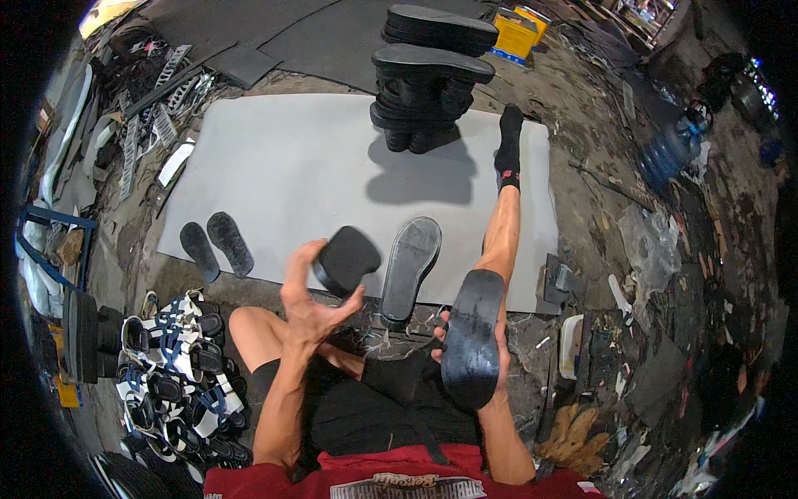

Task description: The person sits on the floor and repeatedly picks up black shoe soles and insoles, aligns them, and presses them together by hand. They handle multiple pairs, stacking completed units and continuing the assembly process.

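Sheet (283, 158): spread on ground (578, 229).
Left hand (309, 318): block (347, 259) pinched; could be dropped if loosened.
Right hand (502, 359): shiny sole (474, 341) gripped; could be smudged if touched.

Sheet (283, 158) on flr (615, 249). Sole stack (428, 71) at far edge, R of ctr; insole pair (230, 246) at nr L corner; lone sole (411, 266) at nr edge, R of ctr, btwn L hand (312, 314) w/ block (347, 259) & R hand (502, 359) w/ held sole (474, 341). Sandal pile (179, 366) off nr L corner; containers (510, 37) behind far edge, R.
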Tool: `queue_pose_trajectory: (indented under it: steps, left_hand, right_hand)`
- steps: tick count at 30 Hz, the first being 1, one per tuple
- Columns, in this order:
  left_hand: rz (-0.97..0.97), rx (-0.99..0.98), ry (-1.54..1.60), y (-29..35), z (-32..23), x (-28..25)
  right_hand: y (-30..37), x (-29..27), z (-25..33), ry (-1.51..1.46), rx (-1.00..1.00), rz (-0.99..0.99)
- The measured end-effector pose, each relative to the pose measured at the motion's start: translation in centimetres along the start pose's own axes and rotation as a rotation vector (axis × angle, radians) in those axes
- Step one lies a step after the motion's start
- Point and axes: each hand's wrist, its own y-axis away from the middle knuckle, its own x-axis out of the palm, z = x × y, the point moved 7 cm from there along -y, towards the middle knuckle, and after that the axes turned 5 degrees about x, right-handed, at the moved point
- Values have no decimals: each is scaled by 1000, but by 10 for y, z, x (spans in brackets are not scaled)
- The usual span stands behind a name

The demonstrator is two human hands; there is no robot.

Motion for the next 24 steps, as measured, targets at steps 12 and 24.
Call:
queue_pose_trajectory:
  steps: [12, 24]
  left_hand:
    - [-359, -636, 1809, 33, -17, 19]
    - [-140, -565, 1595, 36, -90, 25]
  right_hand:
    - [9, 72, -11, 844, -109, 30]
    - [59, 171, -59, 1989, -798, -88]
